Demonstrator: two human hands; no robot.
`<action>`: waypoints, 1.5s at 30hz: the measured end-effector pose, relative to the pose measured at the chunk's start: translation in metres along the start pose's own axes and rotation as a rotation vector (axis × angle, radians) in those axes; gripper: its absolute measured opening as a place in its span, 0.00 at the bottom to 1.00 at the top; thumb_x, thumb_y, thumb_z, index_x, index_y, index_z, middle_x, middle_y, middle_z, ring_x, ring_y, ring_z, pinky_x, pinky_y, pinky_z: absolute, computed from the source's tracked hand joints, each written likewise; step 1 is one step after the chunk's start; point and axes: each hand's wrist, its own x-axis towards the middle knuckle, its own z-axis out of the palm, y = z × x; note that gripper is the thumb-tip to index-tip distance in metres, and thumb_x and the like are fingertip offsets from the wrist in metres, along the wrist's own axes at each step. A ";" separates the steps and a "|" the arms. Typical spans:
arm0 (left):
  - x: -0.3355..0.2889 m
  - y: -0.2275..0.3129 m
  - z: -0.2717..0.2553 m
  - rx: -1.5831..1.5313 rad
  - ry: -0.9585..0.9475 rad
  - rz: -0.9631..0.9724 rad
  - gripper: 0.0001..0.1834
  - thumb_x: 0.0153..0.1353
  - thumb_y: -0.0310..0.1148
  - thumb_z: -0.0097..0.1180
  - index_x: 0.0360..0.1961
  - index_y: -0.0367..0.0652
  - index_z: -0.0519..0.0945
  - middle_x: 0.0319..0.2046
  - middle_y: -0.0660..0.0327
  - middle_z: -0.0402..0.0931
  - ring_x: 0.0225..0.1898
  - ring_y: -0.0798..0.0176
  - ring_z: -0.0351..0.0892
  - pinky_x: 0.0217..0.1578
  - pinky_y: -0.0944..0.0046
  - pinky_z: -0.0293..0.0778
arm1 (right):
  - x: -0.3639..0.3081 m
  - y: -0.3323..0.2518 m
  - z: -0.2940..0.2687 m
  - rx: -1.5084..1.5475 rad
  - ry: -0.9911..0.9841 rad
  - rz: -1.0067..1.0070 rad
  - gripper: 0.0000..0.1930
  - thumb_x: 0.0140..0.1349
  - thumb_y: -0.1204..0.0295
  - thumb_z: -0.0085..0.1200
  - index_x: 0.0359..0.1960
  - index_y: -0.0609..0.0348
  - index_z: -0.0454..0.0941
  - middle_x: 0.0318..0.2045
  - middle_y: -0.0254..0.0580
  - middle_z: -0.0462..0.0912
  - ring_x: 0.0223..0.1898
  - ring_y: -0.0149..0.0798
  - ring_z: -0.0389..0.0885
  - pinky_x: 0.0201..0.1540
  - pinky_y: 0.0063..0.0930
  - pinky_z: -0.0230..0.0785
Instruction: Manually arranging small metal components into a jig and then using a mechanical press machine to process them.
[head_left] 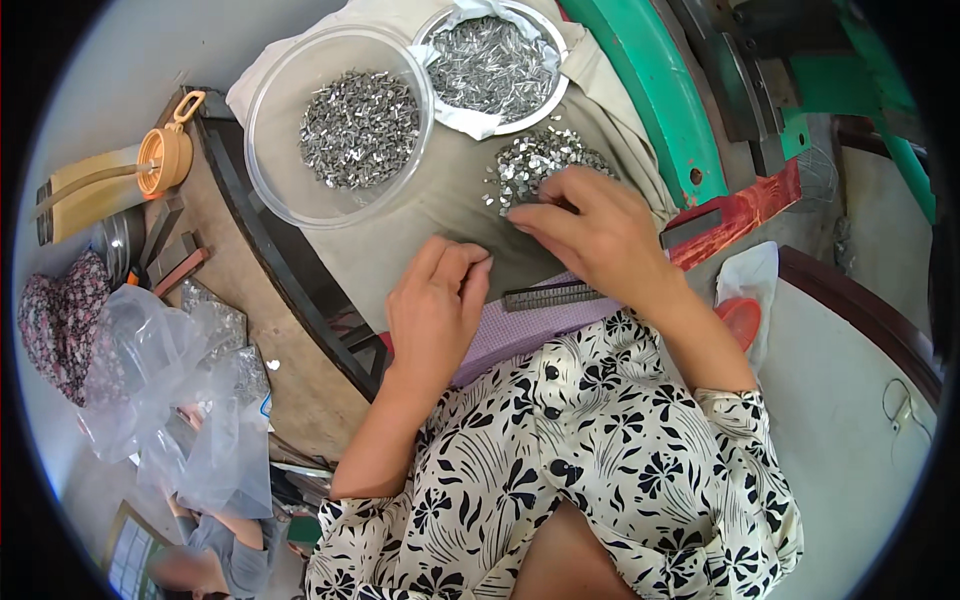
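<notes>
My right hand (600, 235) is at the near edge of a heap of small shiny metal flakes (535, 165) on the grey-brown cloth. Its thumb and fingers are pinched together; whatever sits between the tips is too small to make out. To the left, my left hand (435, 310) hovers over the cloth with fingers curled against the thumb, their contents hidden. A dark, narrow strip with a row of slots (550, 297) lies by my lap on a purple checked cloth (500, 345), below my right wrist.
Beyond my hands stand a clear round tub (265, 160) of short metal pieces and a white bowl (563, 90) of thin metal pins. Green machinery (660, 90) rises at the right. Plastic bags (200, 400) and an orange lid (165, 160) are at left, and another person (230, 555) sits lower left.
</notes>
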 end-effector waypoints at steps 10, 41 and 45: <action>-0.006 -0.006 -0.012 -0.150 0.002 -0.112 0.14 0.53 0.19 0.65 0.41 0.40 0.78 0.37 0.57 0.74 0.31 0.58 0.79 0.30 0.59 0.75 | 0.017 -0.016 0.003 -0.244 -0.246 -0.136 0.08 0.47 0.70 0.57 0.31 0.54 0.82 0.34 0.34 0.75 0.36 0.39 0.77 0.37 0.33 0.70; -0.023 -0.003 0.006 0.004 -0.073 0.321 0.09 0.51 0.26 0.64 0.34 0.41 0.80 0.38 0.62 0.76 0.39 0.55 0.76 0.39 0.57 0.73 | 0.000 -0.011 0.012 -0.113 0.023 0.089 0.07 0.50 0.74 0.67 0.32 0.54 0.84 0.37 0.33 0.78 0.40 0.43 0.76 0.42 0.37 0.66; -0.025 -0.007 0.007 -0.036 -0.085 0.299 0.10 0.50 0.26 0.65 0.35 0.42 0.81 0.38 0.63 0.77 0.40 0.56 0.76 0.40 0.56 0.72 | -0.001 -0.012 0.004 -0.081 -0.010 0.083 0.09 0.48 0.76 0.67 0.32 0.55 0.84 0.38 0.35 0.79 0.41 0.44 0.76 0.43 0.37 0.67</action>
